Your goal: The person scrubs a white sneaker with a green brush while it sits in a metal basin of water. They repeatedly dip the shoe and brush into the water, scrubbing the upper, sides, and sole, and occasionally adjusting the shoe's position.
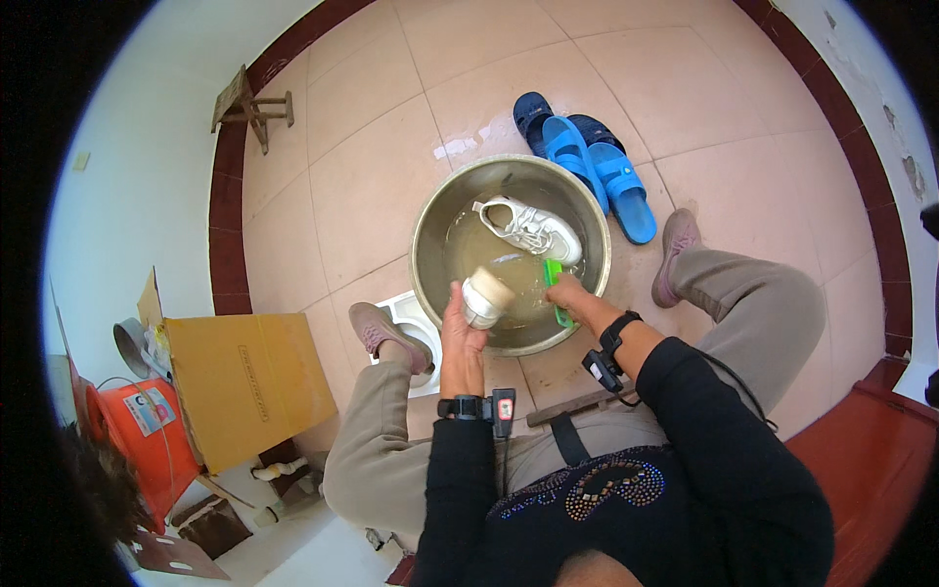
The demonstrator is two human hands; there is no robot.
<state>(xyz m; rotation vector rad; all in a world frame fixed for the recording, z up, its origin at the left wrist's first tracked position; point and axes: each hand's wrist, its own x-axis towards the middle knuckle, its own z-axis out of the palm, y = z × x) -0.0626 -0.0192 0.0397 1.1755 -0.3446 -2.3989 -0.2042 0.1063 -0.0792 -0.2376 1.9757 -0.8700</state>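
A round metal basin (422,242) with cloudy water stands on the tiled floor before me. One white lace-up shoe (530,227) lies in it on the far side, partly in the water. Over the near left part of the basin, my left hand (463,334) grips a second white shoe (486,299), slightly blurred, with its sole side partly in view. My right hand (576,297) holds a green brush (553,275) at the basin's near right side, close to the toe of the lying shoe. The brush's bristles cannot be made out.
Blue slippers (623,194) and dark blue slippers (531,117) stand beyond the basin at the right. A white plastic item (433,385) lies under my left foot. At the left are a cardboard box (249,381) and a red bucket (150,440); a small wooden stool (257,110) is farther back.
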